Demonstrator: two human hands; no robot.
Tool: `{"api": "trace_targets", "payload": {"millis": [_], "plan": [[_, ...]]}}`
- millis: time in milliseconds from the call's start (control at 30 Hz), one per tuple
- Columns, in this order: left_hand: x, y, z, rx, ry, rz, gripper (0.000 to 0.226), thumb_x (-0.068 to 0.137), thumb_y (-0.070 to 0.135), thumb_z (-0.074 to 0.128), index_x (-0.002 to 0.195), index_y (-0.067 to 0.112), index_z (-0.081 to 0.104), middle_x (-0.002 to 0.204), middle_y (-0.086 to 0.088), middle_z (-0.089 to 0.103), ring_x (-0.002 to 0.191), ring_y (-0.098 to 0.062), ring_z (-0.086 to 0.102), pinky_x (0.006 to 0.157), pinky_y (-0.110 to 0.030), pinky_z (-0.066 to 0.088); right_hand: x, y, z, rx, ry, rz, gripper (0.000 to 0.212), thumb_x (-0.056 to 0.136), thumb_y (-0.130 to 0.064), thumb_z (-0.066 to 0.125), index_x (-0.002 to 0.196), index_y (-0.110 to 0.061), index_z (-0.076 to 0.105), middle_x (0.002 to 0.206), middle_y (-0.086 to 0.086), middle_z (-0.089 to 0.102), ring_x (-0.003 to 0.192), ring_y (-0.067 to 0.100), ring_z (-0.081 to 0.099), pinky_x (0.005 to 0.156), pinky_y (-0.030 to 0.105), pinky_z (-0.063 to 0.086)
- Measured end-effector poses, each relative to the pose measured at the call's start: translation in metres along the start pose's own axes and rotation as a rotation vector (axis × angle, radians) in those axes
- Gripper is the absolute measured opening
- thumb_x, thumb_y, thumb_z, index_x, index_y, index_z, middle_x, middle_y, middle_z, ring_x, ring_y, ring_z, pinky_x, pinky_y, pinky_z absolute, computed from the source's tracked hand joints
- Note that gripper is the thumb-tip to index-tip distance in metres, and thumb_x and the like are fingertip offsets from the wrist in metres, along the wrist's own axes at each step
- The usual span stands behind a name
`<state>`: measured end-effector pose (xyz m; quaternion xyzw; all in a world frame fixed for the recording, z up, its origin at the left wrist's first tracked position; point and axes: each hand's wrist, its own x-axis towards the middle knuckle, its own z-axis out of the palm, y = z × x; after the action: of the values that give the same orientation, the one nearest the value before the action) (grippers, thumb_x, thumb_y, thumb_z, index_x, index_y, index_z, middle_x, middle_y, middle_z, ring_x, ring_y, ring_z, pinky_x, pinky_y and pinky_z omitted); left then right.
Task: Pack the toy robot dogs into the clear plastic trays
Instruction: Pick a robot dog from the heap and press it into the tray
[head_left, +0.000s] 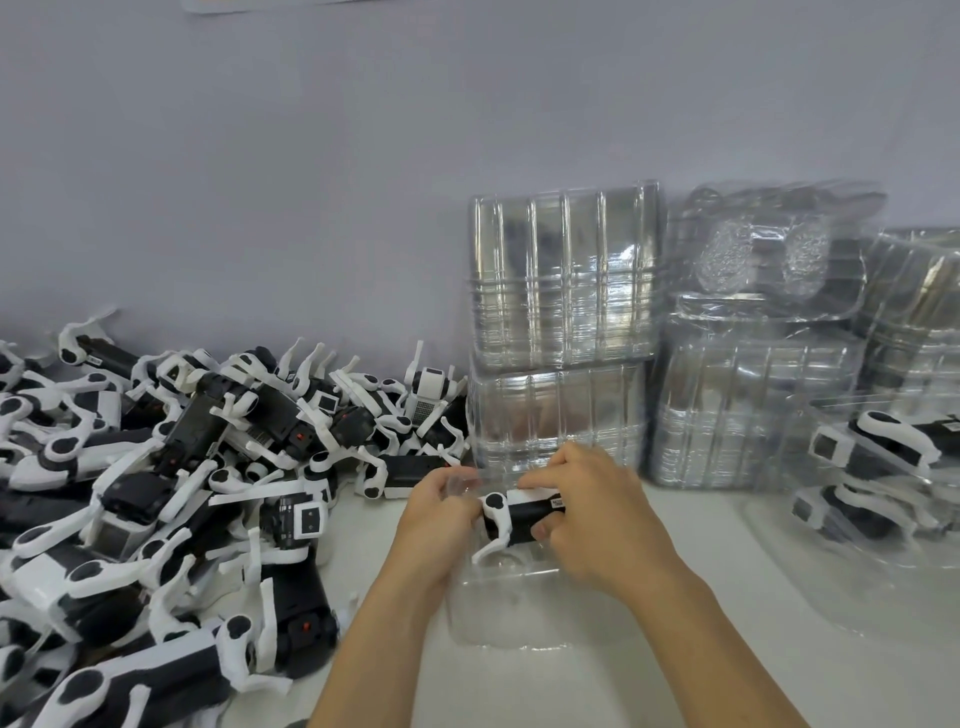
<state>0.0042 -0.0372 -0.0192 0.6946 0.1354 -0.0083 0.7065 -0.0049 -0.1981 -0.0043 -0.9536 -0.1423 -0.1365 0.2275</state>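
Between the curled fingers of the left hand and right hand, both gripping it, a toy robot dog lay sideways over a clear plastic tray on the bench, beside the heap of loose dogs.

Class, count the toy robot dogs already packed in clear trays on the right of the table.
2: upper packed dog near the right edge, lower packed dog just below it. Others may be hidden beyond the frame.

Black-and-white toy robot dogs heaped in a pile, white legs with black joint patches, clear ribbed plastic trays glinting silver-grey, white tabletop, pale lavender-grey wall
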Motion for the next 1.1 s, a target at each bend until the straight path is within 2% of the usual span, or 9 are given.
{"api": "trace_targets", "payload": {"millis": [100,167,333,433,533,600,800,933,1100], "plan": [[-0.004,0.003,0.003,0.026,0.031,0.02,0.042,0.082,-0.013,0.053,0.103,0.019,0.07,0.097,0.004,0.071,0.071,-0.007,0.066,0.054,-0.016,0.05,0.0,0.0,0.002,0.013,0.011,0.009,0.029,0.08,-0.017,0.072,0.103,-0.034,0.072,0.099,-0.017,0.047,0.093,0.006,0.035,0.085,0.033,0.026],[-0.004,0.004,0.003,0.018,0.038,0.019,0.042,0.082,-0.015,0.053,0.101,0.018,0.07,0.094,0.004,0.071,0.063,-0.003,0.064,0.049,-0.015,0.049,0.0,0.0,0.002,0.025,0.017,0.015,0.03,0.079,-0.016,0.073,0.103,-0.035,0.072,0.099,-0.017,0.048,0.094,0.006,0.035,0.087,0.033,0.028],[-0.005,0.004,0.004,-0.008,0.043,0.016,0.04,0.081,-0.016,0.053,0.099,0.016,0.07,0.089,0.003,0.072,0.055,0.001,0.064,0.05,-0.015,0.051,-0.001,0.0,-0.002,0.031,-0.003,0.017,0.027,0.081,-0.022,0.072,0.104,-0.036,0.072,0.1,-0.02,0.048,0.1,0.007,0.036,0.095,0.036,0.031],[-0.005,0.004,0.004,-0.031,0.036,0.017,0.04,0.081,-0.017,0.053,0.099,0.014,0.07,0.086,0.001,0.073,0.056,-0.004,0.066,0.052,-0.02,0.053,-0.002,-0.002,-0.006,0.004,0.082,-0.017,0.015,0.084,-0.04,0.068,0.097,-0.036,0.075,0.104,-0.022,0.051,0.109,0.007,0.034,0.095,0.032,0.018],[-0.006,0.004,0.003,-0.013,0.04,0.021,0.043,0.08,-0.016,0.048,0.103,0.014,0.068,0.107,-0.006,0.07,0.072,-0.014,0.066,0.06,-0.025,0.054,-0.001,-0.013,-0.006,0.008,0.085,-0.024,0.031,0.084,-0.064,0.058,0.088,-0.038,0.073,0.098,-0.021,0.057,0.106,0.007,0.039,0.093,0.034,0.02],[-0.006,0.005,0.004,-0.04,0.034,0.022,0.044,0.08,-0.018,0.045,0.103,0.012,0.067,0.112,-0.01,0.067,0.068,-0.012,0.068,0.054,-0.023,0.053,-0.002,-0.022,-0.001,-0.024,0.043,-0.038,0.041,0.083,-0.069,0.056,0.08,-0.031,0.069,0.088,-0.016,0.057,0.1,0.009,0.042,0.093,0.038,0.025],[-0.004,0.002,0.003,-0.048,0.028,0.04,0.042,0.079,-0.019,0.05,0.096,0.015,0.068,0.079,0.006,0.073,0.054,-0.003,0.066,0.048,-0.016,0.049,-0.002,-0.023,0.001,0.045,0.052,0.013,0.026,0.087,-0.059,0.064,0.09,-0.034,0.072,0.089,-0.013,0.062,0.101,0.013,0.05,0.09,0.037,0.027],[-0.002,0.001,0.002,-0.048,0.015,0.026,0.04,0.08,-0.016,0.056,0.101,0.015,0.067,0.1,-0.001,0.072,0.067,-0.007,0.068,0.055,-0.02,0.052,-0.002,-0.021,0.003,0.079,0.043,0.044,0.018,0.086,-0.053,0.068,0.087,-0.035,0.072,0.089,-0.013,0.062,0.1,0.011,0.051,0.086,0.036,0.026],[-0.002,0.0,0.002,-0.053,0.017,0.03,0.04,0.08,-0.015,0.056,0.1,0.017,0.068,0.101,0.001,0.071,0.076,-0.013,0.069,0.067,-0.031,0.057,-0.001,-0.021,0.005,0.109,0.075,0.106,0.022,0.075,-0.053,0.08,0.081,-0.034,0.072,0.088,-0.016,0.065,0.097,0.009,0.053,0.087,0.033,0.027]]}}
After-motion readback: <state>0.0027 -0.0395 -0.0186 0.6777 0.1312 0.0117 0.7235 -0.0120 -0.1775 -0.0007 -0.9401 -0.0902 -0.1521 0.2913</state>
